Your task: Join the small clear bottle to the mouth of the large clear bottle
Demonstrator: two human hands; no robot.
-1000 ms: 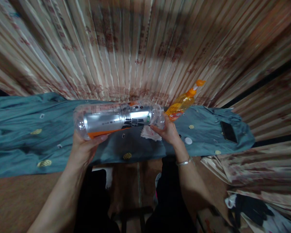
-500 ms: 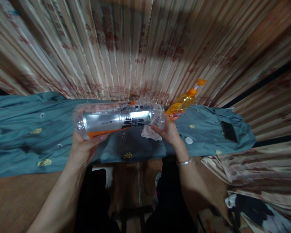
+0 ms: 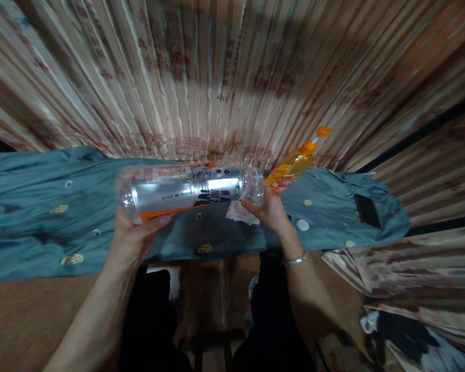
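Large bottle [image 3: 186,192], one, clear, silver label: held sideways over a blue-green cloth [image 3: 34,219]. Left hand [image 3: 136,238]: clasped about the base end, thumb at front, fingers mostly hidden. Right hand [image 3: 272,211]: thumb and fingers parted around the neck end, gripping. Yellow bottle [image 3: 292,168]: just beyond the right hand.

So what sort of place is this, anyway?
Probably a room in someone's home, though I can't be sure: a pleated, patterned curtain hangs behind a long, narrow surface draped in a teal cloth, and what looks like a phone lies on it.
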